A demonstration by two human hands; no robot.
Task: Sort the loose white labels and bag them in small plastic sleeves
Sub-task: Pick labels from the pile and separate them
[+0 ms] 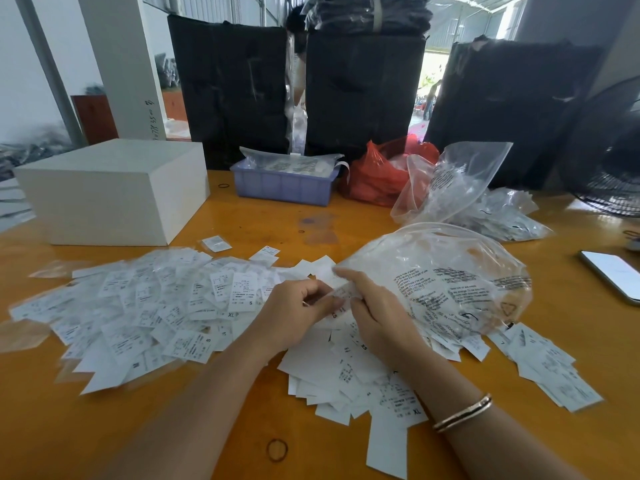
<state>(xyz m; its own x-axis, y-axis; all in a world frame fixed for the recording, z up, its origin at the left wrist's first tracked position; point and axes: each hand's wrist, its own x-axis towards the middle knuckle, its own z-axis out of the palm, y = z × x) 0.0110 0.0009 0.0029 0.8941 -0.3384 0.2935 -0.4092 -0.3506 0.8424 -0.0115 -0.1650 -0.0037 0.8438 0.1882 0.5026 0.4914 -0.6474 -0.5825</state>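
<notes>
Together, left hand [298,310] and right hand [374,306] pinch one small sleeve [341,293] between them.

white labels [138,306] printed in black; orange-yellow table [104,427]; plain white box [114,188]; lilac crate [282,187]; red bag [377,174]; clear bag [446,282] with black lettering; black-wrapped bales [235,88]; gold-toned bangle [462,412].
</notes>
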